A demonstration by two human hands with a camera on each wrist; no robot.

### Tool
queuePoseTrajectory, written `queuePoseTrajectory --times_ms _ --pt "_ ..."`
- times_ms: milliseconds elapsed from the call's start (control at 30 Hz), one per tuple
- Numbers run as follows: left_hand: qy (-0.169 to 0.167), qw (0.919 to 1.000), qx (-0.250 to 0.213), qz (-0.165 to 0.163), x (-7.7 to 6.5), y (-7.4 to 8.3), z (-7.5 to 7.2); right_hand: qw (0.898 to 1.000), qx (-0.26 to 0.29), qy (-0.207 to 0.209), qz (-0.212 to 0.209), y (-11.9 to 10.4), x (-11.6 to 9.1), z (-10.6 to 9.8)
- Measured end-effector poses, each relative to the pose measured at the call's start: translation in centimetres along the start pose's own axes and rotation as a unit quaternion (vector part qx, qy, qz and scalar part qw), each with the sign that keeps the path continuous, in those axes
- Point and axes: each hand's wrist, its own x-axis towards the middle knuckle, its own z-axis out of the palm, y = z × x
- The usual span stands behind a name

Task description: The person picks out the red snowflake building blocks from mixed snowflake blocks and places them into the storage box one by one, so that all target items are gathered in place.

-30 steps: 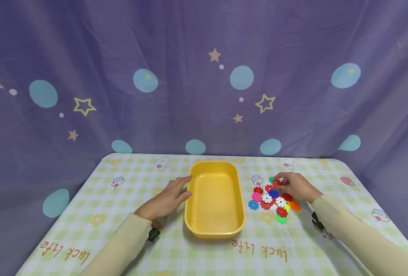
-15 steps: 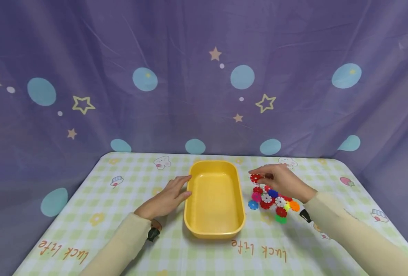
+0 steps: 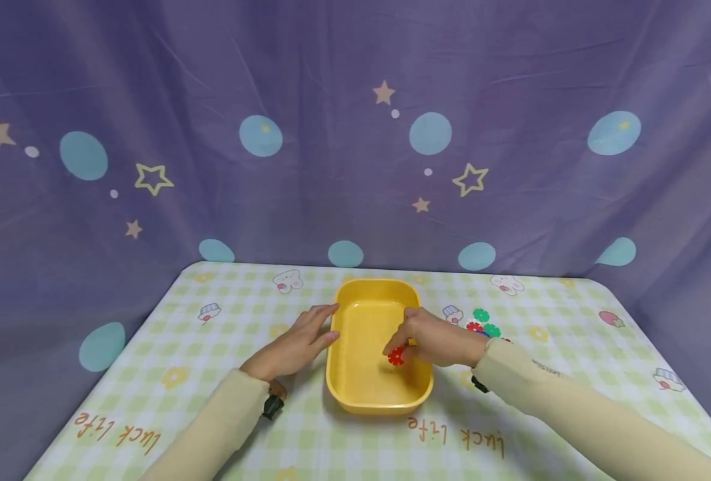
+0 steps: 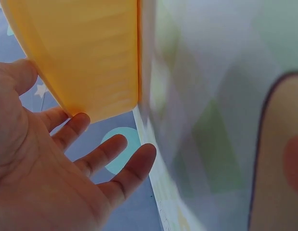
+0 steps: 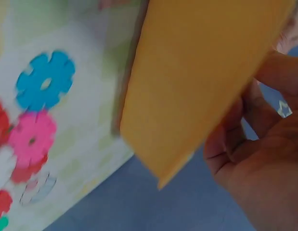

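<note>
A yellow plastic tray [image 3: 352, 384] stands in the middle of the table in the head view. My left hand [image 3: 295, 346] rests at its left rim, fingers spread and fairly straight; in the left wrist view that hand [image 4: 57, 163] has its thumb and some fingertips at the rim. Over the tray's right side, my right hand [image 3: 439, 338] points down inside, pinching a red notched plastic disc [image 3: 396, 356] at the fingertips. From the right wrist camera, the tray wall hides the disc and the fingertips of the right hand [image 5: 269, 154].
Right of the tray lie several loose notched discs, among them a green disc [image 3: 481, 314], mostly hidden behind the right arm. The right wrist view shows a blue disc [image 5: 45, 81] and a pink disc [image 5: 33, 137] near the tray. A patterned curtain [image 3: 331, 167] hangs behind.
From the disc pile, my right hand has moved left with a red disc and reached down into the tray. The left hand has stayed at the left rim.
</note>
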Motion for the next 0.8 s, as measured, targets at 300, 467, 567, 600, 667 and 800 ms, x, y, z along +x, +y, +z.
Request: queuePoseTrajectory --times_ms 300,467,567,600,667,800 --pt "-0.005 1.0 0.0 0.003 0.2 0.2 0.0 0.992 -0.048 -0.078 0.088 -0.8 1.0 1.8" --pt "0.004 0.9999 -0.006 0.013 0.2 0.2 -0.1 0.988 -0.089 -0.083 0.094 -1.3 1.6 2.0" --pt "0.005 0.9999 -0.007 0.013 0.2 0.1 -0.1 0.986 -0.106 -0.083 0.096 -1.4 1.7 2.3" --pt "0.005 0.9999 -0.007 0.013 0.2 0.1 -0.1 0.986 -0.111 -0.081 0.094 -1.4 1.7 2.4" --pt "0.005 0.9999 -0.006 0.014 0.2 0.1 -0.1 0.986 -0.117 -0.074 0.092 -1.4 1.7 2.6" --pt "0.006 0.9999 -0.003 0.012 0.1 0.0 -0.1 0.987 -0.119 -0.063 0.089 -1.3 1.7 2.9"
